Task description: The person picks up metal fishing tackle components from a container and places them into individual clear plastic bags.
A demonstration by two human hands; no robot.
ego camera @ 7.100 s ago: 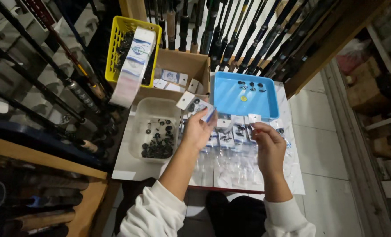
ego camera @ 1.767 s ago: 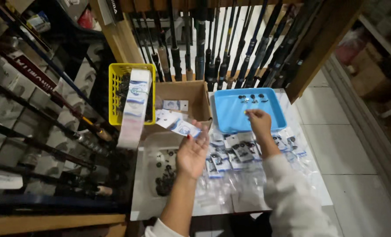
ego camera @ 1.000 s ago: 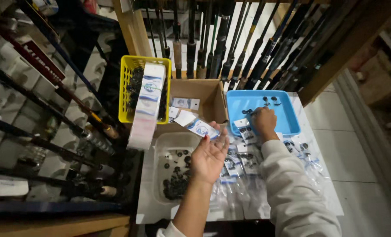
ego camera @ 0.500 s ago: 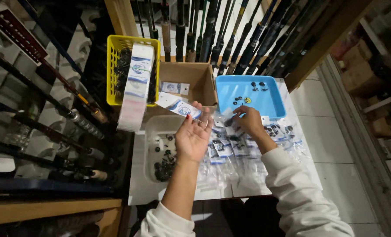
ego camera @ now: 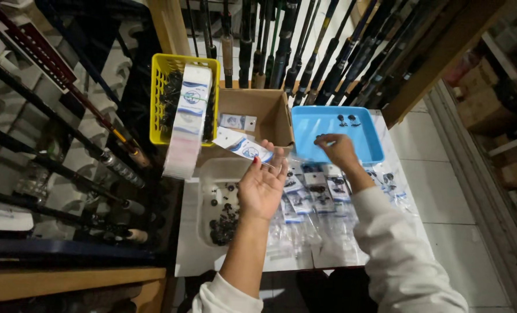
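Note:
My left hand (ego camera: 262,184) is palm up over the white table, with a small clear packet with a white-and-blue card (ego camera: 244,148) held at its fingertips. My right hand (ego camera: 338,150) hovers at the front edge of the blue tray (ego camera: 363,136). Its thumb and fingers are pinched on what looks like a small black part. A few more small black parts (ego camera: 346,120) lie in the tray. Several clear filled bags (ego camera: 312,194) lie spread on the table under and between both hands.
An open cardboard box (ego camera: 270,107) with packets stands behind my left hand. A yellow basket (ego camera: 157,98) carries a tall stack of printed cards (ego camera: 188,116). A white tray (ego camera: 209,174) of black parts sits to the left. Fishing rods (ego camera: 305,46) line the back and left.
My right hand went from the blue tray down to the bags and is back at the tray's front edge. My left hand kept the packet raised, and the view shifted slightly.

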